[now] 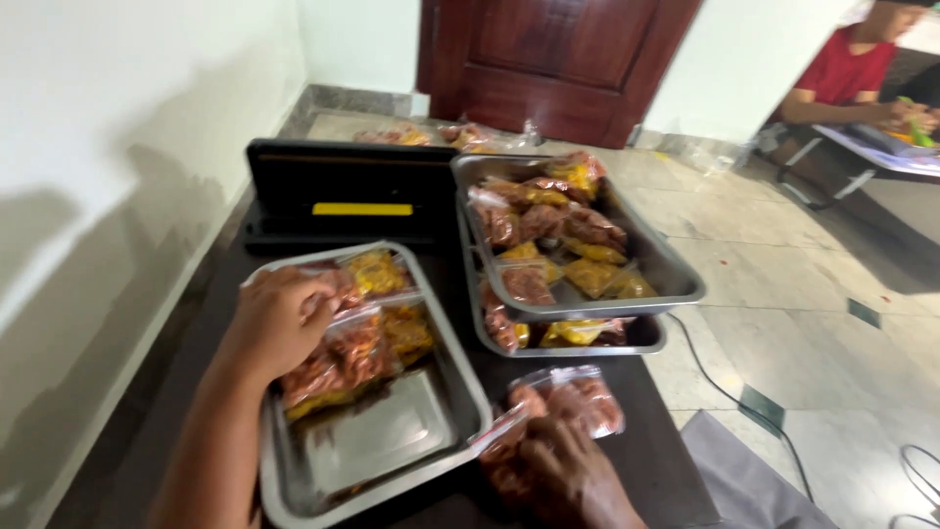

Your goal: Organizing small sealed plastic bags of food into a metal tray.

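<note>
Left hand (279, 318) presses curled fingers on snack packets (357, 338) inside the near steel tray (392, 451); right hand (568, 475), beside that tray, grips another sealed packet (568, 402).

At the frame's lower left a tray (392, 456) holds packets (367, 338) under the left hand (279, 318), two stacked trays (676, 279) of packets sit right of it, a sealing machine (343, 191) behind, and the right hand (568, 470) rests on a packet (573, 402) at bottom centre.
</note>
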